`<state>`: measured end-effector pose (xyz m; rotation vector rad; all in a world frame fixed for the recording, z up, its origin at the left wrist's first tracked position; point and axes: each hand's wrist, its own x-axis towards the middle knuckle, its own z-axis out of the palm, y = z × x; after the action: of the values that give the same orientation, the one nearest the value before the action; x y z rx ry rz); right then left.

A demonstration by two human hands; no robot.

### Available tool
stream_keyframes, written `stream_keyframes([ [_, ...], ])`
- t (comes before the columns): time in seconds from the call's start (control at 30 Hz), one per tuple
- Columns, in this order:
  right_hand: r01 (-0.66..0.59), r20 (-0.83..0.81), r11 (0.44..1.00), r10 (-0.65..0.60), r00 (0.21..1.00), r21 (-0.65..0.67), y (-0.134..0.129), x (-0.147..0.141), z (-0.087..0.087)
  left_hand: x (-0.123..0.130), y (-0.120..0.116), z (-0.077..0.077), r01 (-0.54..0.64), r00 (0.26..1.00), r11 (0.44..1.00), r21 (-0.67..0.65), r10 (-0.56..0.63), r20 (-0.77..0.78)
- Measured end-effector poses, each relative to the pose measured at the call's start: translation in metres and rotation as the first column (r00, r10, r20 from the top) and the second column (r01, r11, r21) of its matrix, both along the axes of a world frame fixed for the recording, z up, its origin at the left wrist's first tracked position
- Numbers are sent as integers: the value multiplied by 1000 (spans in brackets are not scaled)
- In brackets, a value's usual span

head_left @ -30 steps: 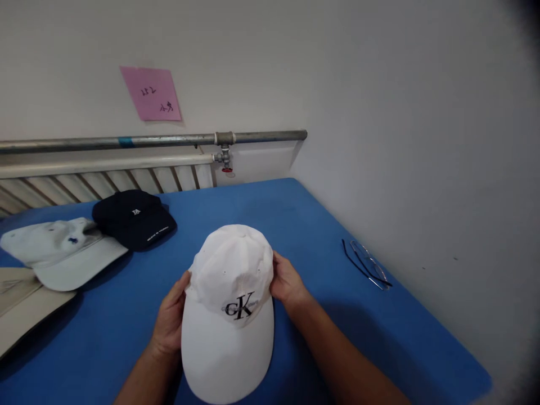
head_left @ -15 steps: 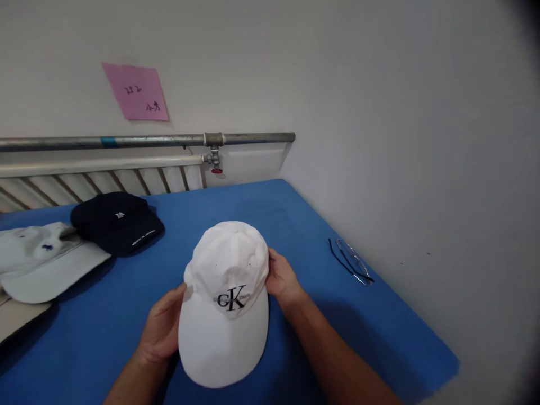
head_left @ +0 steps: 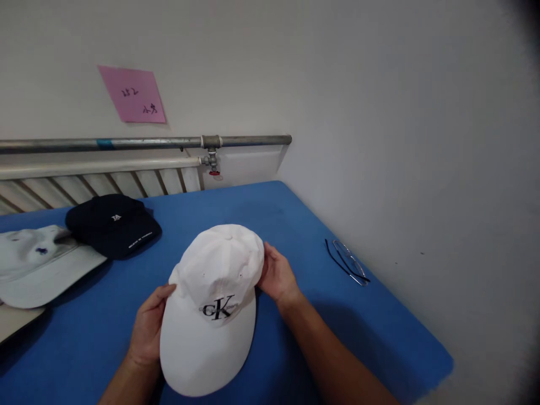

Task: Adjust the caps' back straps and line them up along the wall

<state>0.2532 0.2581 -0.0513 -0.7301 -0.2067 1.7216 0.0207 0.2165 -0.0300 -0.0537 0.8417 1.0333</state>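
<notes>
A white cap [head_left: 211, 337] with a black "CK" mark on its front faces me, its brim pointing down toward the near side. My left hand [head_left: 147, 326] grips the cap's left side where crown and brim meet, thumb on top. On the other side, my right hand [head_left: 278, 275] holds the crown's edge, with some fingers hidden behind it. Both hands and the cap are over the blue surface [head_left: 236, 202]; whether the cap touches it I cannot tell.
At the left lie a dark navy cap [head_left: 112, 225], a pale cap [head_left: 46, 264] and part of a beige one [head_left: 19, 320]. Eyeglasses [head_left: 348, 263] rest by the right wall. Behind run a metal pipe [head_left: 160, 143], a valve [head_left: 213, 160] and a radiator [head_left: 97, 183].
The white cap has moved left and slightly nearer, tilting so its brim points more to the lower left. Both hands have shifted with it. The whole view has shifted slightly.
</notes>
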Motion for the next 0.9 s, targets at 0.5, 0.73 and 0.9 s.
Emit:
stream_keyframes([
  [0.5, -374, 480, 925, 357, 802, -63, -35, -28, 14, -40, 14, -7, -134, 988, 973, 188, 116, 104],
  [0.73, -555, 319, 820, 568, 758, -140, -59, -66, 12, -52, 17, -6, -188, 982, 959, 212, 188, 23],
  [0.9, -490, 153, 851, 518, 841, -189, -71, -80, 13, -56, 18, -12, -195, 976, 959, 205, 211, -57],
])
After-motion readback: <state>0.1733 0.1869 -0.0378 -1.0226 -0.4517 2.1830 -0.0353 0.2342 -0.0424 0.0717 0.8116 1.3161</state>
